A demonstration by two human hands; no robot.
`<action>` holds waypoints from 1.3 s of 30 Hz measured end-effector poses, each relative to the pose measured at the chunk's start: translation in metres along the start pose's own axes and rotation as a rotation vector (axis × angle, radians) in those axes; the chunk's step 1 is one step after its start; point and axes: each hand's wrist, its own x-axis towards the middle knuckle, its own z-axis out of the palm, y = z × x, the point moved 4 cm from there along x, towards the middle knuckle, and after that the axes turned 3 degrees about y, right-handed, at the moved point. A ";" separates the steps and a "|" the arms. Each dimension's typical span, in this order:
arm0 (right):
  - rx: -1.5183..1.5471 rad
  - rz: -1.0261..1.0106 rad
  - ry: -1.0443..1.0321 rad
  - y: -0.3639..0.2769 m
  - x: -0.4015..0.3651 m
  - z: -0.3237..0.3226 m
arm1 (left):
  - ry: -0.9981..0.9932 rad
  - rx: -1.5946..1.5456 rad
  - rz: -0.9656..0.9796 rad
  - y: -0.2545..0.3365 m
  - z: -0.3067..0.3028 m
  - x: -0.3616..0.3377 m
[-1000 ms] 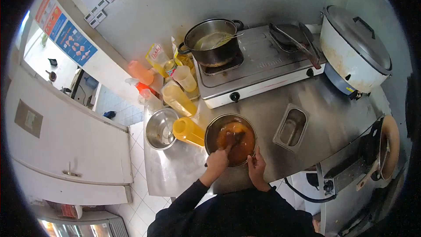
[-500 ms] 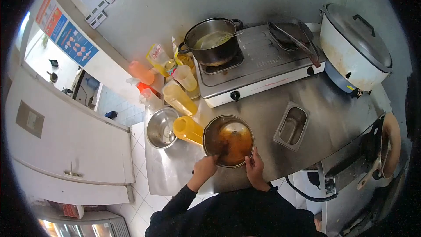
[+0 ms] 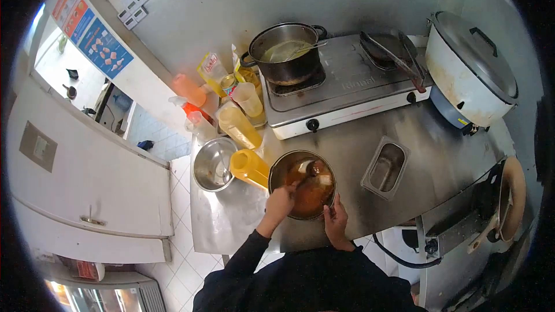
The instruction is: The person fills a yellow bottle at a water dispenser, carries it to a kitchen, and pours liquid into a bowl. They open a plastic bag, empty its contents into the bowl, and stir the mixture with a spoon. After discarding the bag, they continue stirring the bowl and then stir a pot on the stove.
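Metal bowl (image 3: 278, 172) sits on steel counter (image 3: 445, 156), approx 7 o'clock of gas stove (image 3: 347, 92). L hand (image 3: 280, 203), at bowl's 8 o'clock, clenches ladle (image 3: 315, 168); handle part-hidden by fist, scoop blurry in brown sauce (image 3: 312, 196). R hand (image 3: 336, 219) grasps rim approx 4–5 o'clock, fingers hard to separate.

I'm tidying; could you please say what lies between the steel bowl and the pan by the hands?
The head view shows a yellow container between bowl and pan.

1 head-worn camera looks forward and down, from near above, at the bowl (image 3: 280, 171) and counter (image 3: 351, 149).
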 end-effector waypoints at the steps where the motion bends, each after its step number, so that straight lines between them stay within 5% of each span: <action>1: -0.002 0.005 -0.008 0.000 0.000 0.000 | 0.000 0.000 -0.002 -0.007 -0.002 -0.002; 7: 0.097 0.104 -0.033 -0.016 0.007 -0.002 | -0.092 0.411 -0.096 -0.031 -0.022 -0.024; 15: 0.069 0.125 -0.065 -0.004 0.005 -0.002 | -0.379 0.242 -0.114 0.007 -0.002 -0.039; 20: 0.069 0.065 -0.004 0.013 0.003 0.000 | -0.183 -0.201 0.010 0.010 0.023 -0.015; 24: 0.074 0.074 -0.051 0.010 0.005 -0.001 | -0.071 -0.208 0.022 0.003 0.019 0.001; 27: -0.021 0.003 -0.050 0.002 0.005 -0.003 | -0.011 -0.113 0.000 -0.004 0.003 0.004; 30: 0.185 0.148 -0.053 0.000 0.004 -0.002 | -0.019 0.223 -0.081 -0.010 -0.015 -0.003; 39: -0.038 0.056 -0.025 0.019 0.002 -0.003 | 0.020 0.339 -0.025 0.006 -0.015 -0.005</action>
